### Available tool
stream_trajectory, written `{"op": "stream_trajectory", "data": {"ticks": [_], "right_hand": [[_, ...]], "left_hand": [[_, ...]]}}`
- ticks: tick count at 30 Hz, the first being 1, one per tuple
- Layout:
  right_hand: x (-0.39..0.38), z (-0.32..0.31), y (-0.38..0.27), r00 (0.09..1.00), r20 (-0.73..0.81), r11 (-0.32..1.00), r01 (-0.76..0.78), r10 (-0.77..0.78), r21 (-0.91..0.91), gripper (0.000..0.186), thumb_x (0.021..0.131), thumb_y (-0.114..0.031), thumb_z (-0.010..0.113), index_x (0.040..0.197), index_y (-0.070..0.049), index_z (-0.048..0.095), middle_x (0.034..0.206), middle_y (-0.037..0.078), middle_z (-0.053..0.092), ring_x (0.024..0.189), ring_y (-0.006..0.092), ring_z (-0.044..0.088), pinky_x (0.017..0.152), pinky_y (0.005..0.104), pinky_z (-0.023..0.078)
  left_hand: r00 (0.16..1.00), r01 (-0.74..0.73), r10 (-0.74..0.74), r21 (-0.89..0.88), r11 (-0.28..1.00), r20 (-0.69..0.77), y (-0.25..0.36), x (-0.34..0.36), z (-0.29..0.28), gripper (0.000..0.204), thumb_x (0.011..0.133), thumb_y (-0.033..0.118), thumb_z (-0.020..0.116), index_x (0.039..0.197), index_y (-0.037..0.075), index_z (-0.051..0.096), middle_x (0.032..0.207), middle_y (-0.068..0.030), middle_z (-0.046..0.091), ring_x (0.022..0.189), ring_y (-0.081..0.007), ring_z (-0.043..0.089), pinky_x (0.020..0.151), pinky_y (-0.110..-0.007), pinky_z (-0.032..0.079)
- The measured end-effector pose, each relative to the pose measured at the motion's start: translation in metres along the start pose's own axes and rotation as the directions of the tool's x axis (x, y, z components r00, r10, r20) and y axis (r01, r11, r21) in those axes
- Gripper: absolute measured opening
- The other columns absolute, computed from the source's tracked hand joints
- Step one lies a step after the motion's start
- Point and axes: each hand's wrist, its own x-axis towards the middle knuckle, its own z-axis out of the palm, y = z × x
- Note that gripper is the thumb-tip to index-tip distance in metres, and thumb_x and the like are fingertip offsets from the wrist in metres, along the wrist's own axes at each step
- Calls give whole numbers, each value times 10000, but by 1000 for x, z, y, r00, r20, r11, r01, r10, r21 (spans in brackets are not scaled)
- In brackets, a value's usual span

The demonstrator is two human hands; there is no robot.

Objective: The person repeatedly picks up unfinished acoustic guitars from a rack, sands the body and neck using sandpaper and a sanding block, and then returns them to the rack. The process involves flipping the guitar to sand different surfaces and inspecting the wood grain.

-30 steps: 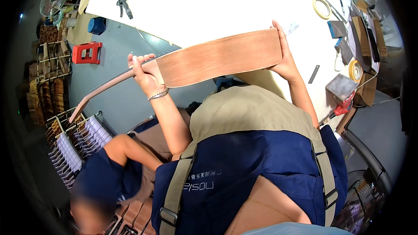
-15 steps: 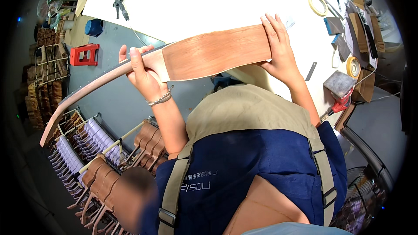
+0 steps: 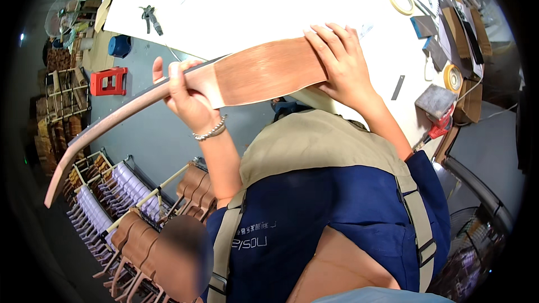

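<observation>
An unfinished small guitar (image 3: 269, 73), or ukulele, is held up edge-on before me, its brown wooden side facing me. The pale neck (image 3: 120, 105) slopes down to the left, with a dark fingerboard along its far edge. My left hand (image 3: 188, 98) is closed round the neck beside the heel, the thumb on the near side. Over the right end of the body lies my right hand (image 3: 339, 70), its fingers bent across the wood and the thumb below. The body's front and back faces are mostly hidden.
Behind the guitar is a white worktable (image 3: 252, 5) with a black clamp-like tool (image 3: 150, 19), sanding blocks, a tape roll (image 3: 401, 1) and a red sander (image 3: 439, 120). A red stool (image 3: 109, 81) stands left. Racks of hanging instrument bodies (image 3: 132, 235) and another person's head (image 3: 182, 258) are lower left.
The neck's far end has dipped lower and the guitar has turned slightly. My right hand has shifted left and now covers more of the body's end. My left hand keeps its hold.
</observation>
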Motion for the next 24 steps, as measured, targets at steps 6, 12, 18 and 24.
{"op": "stream_trajectory", "data": {"ticks": [6,12,18,24], "right_hand": [[-1,5,-5,998,-36,991,54,-50,123,870,433,-235,819,1214,-104,458,1223,100,438,1153,314,384,982,468,330],[-9,4,14,983,-146,914,-47,115,402,954,419,-331,841,1243,-76,435,1308,159,355,1191,339,344,996,436,304],[-9,-18,13,970,-205,863,-9,130,506,990,398,-372,842,1259,-72,457,1309,126,403,1185,284,395,971,390,345],[-3,-43,-9,961,-260,897,33,92,440,965,405,-472,805,1212,-36,503,1259,128,461,1166,280,416,961,387,343]], "left_hand": [[995,80,-86,-131,988,-40,-7,14,-38,311,800,160,496,1100,80,503,702,-28,504,706,-168,506,790,-383,445],[976,148,-186,-283,948,-111,-11,12,-70,341,782,166,498,1116,94,489,670,-16,491,676,-150,505,784,-386,450],[935,255,-341,-479,840,-100,-28,7,-92,343,794,222,505,1114,96,505,709,-19,547,718,-155,526,797,-348,445],[914,296,-395,-509,809,-97,-37,1,-97,425,771,266,544,1158,114,455,706,20,543,736,-158,521,759,-335,462]]}}
